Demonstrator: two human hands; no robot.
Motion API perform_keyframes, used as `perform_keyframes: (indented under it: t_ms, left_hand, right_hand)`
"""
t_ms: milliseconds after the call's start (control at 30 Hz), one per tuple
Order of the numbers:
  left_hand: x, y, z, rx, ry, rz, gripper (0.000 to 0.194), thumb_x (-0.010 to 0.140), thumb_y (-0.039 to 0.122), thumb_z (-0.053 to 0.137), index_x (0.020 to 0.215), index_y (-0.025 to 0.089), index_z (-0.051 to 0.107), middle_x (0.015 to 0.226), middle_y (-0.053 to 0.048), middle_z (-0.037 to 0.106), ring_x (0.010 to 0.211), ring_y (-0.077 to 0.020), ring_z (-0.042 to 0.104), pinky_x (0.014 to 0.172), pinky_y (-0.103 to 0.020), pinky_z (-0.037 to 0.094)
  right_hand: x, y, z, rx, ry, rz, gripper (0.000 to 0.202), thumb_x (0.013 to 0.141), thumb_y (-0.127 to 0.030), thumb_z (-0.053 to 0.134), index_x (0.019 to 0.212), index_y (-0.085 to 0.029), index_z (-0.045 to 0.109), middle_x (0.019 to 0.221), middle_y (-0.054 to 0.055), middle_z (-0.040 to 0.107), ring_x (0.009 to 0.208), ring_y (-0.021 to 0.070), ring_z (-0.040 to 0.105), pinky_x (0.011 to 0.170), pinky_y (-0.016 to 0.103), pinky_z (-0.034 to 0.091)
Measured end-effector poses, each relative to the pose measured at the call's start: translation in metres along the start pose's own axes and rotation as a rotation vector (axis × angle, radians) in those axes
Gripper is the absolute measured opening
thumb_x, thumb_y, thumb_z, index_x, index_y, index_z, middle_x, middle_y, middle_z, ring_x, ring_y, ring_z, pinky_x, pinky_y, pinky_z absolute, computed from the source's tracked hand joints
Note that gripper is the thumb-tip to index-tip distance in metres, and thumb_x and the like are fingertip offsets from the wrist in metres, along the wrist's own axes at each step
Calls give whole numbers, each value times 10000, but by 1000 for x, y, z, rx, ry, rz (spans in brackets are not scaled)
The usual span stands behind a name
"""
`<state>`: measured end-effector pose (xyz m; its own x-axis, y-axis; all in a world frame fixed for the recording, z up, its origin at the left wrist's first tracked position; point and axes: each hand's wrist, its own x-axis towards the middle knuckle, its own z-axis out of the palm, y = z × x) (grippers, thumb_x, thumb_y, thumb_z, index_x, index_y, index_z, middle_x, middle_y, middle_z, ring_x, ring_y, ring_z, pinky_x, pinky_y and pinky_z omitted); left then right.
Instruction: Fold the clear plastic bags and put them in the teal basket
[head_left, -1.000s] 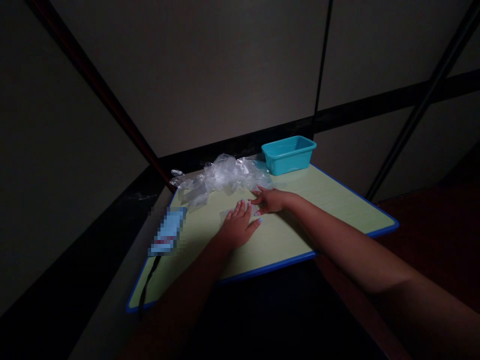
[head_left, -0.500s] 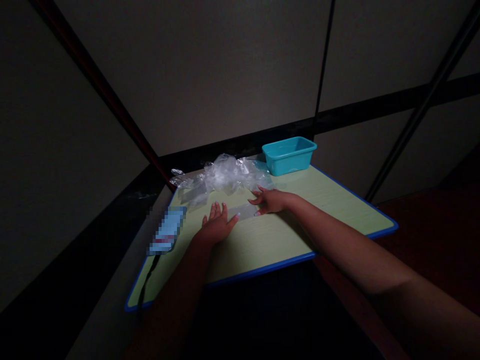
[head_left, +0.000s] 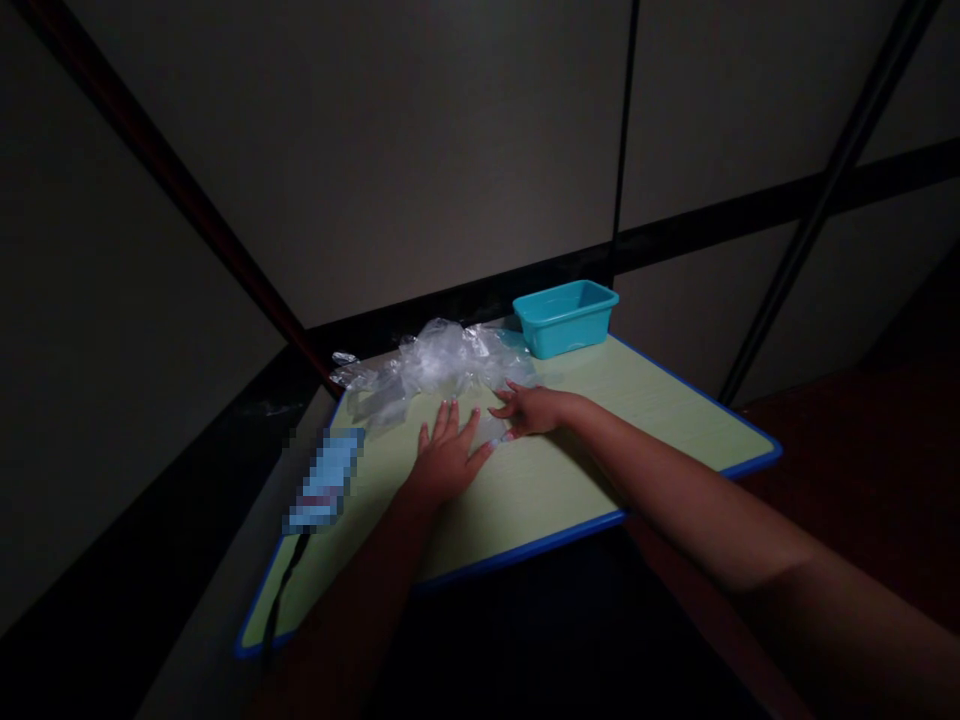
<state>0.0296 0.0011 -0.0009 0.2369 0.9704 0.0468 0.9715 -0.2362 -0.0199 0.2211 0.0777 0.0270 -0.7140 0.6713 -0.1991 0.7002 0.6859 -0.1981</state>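
My left hand (head_left: pixel 450 460) lies palm down on the pale green table (head_left: pixel 540 490), its fingers spread. Just right of it, my right hand (head_left: pixel 529 410) rests with fingers apart at a small clear plastic piece (head_left: pixel 491 431), which lies flat between the hands and is partly covered by them. The two thumbs are close together at its near edge. Beyond the hands, a heap of crumpled clear plastic (head_left: pixel 442 360) spreads along the table's far side.
A turquoise basket (head_left: pixel 570 332) stands at the back, right of the plastic heap. On the left edge lies a blurred-out blue phone-like object (head_left: pixel 326 480) with a black strap (head_left: pixel 281 585). A panelled wall (head_left: pixel 450 150) rises behind the table.
My left hand has moved right, closer to my right hand, and now covers more of the small plastic piece. The whole view has shifted slightly.
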Motion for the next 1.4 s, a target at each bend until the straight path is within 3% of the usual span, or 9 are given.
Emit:
perform_keyframes:
  t_ms: [300,467,733,1000,1400]
  left_hand:
    - [3,11,1,-39,-47,128,558,931,507,200,1443,286,183,1529,-85,61,1395,-225,-29,1073,-543,113]
    - [4,9,3,-54,-43,21,551,932,510,168,1433,289,222,1525,-91,96,1396,-235,-2,1067,-551,123]
    - [5,-1,1,-95,-72,-161,572,909,558,147,1421,325,249,1526,-85,87,1389,-251,-52,1060,-565,123]
    - [2,-14,3,-44,-136,-389,740,852,653,164,1457,228,143,1514,-161,83,1386,-304,-4,1057,-581,116]
    - [0,-24,1,37,-42,-500,808,872,606,124,1415,21,249,1484,-243,125,1383,-330,38,1059,-574,149]
  right_hand:
    - [3,2,3,42,10,15,597,781,-442,599,1334,-266,458,1508,70,173,1374,316,-1,1055,541,214]
    - [3,4,3,102,12,1,706,749,-450,637,1373,-216,403,1502,104,173,1371,318,12,1086,468,189]
    - [2,4,3,124,0,4,729,763,-488,606,1389,-198,369,1508,109,136,1367,321,-19,1095,471,147]
    - [0,3,1,120,-23,1,746,770,-515,584,1398,-185,354,1511,122,116,1368,315,-46,1091,468,154]
    - [4,7,5,98,16,-17,626,829,-502,506,1373,-210,404,1503,104,182,1370,313,-14,1081,472,192]
